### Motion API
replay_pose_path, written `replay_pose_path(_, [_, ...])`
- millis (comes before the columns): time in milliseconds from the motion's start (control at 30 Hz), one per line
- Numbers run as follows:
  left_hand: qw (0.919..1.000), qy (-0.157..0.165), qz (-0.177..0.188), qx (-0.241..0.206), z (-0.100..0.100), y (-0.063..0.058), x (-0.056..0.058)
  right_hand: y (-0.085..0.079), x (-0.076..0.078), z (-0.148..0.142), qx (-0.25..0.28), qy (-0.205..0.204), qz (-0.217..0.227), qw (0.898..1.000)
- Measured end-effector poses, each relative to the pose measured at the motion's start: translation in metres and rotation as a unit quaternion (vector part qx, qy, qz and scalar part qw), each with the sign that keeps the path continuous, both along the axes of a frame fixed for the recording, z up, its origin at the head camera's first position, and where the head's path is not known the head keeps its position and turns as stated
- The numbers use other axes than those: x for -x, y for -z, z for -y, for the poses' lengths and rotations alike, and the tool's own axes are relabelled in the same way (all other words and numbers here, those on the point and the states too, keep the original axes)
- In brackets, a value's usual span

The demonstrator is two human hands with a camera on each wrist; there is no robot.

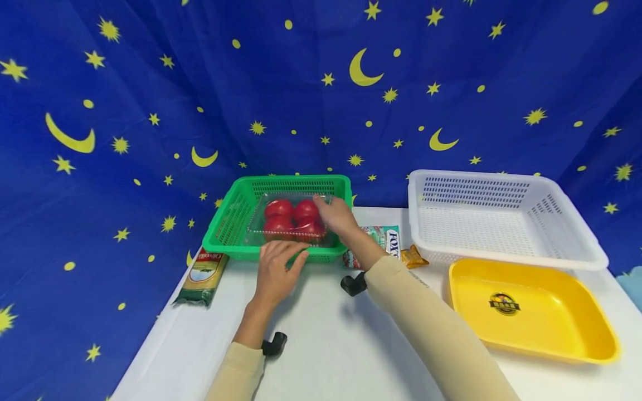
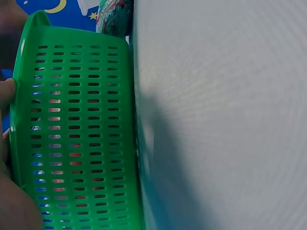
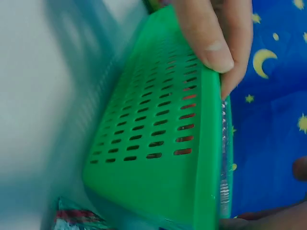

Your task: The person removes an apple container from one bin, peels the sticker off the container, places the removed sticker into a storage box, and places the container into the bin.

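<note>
In the head view, a clear plastic box of red tomatoes (image 1: 278, 209) sits tilted inside the green basket (image 1: 228, 249). My right hand (image 1: 337, 217) holds the box at its right end, thumb over the top edge; its other fingers are hidden. My left hand (image 1: 278, 270) is at the basket's front rim, index finger over it and thumb in front. From the right wrist, the left thumb and a finger show on either side of the rim (image 3: 209, 124). The left wrist view shows the basket's slotted wall (image 2: 81, 120) with a fingertip against its rim.
A pasta packet (image 1: 203, 277) lies left of the basket. To its right are a teal FOX'S bag (image 1: 393, 240) and a small orange packet (image 1: 413, 257). A white basket (image 1: 471, 223) and a yellow tray (image 1: 536, 320) stand on the right. A star-patterned blue cloth (image 1: 301, 83) hangs behind.
</note>
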State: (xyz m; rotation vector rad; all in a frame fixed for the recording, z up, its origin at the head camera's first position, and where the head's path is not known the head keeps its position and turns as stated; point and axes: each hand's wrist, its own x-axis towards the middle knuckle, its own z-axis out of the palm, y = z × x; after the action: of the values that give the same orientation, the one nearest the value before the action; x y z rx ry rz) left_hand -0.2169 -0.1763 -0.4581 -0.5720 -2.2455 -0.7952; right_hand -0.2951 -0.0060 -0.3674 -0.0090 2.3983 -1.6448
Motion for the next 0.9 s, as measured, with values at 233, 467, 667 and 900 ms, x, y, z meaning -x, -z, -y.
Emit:
replay_pose_path(233, [1.0000,0.004,0.007,0.005,0.001,0.000,0.003,-0.006,-0.008,-0.010,-0.138,-0.025,-0.126,0.982])
replay_pose_path(467, [0.9998,0.003,0.010,0.015,-0.001,-0.002,0.008,-0.003,-0.016,-0.034,-0.271,-0.066,-0.229,0.932])
replay_pose_path(667, [0.9993,-0.001,0.025,0.026,0.002,-0.004,0.005,-0.001,-0.031,-0.058,-0.340,-0.073,-0.292,0.891])
replay_pose_path(900, [0.9993,-0.015,0.016,0.030,-0.002,-0.004,0.002,0.010,-0.047,-0.094,-0.399,-0.083,-0.354,0.842])
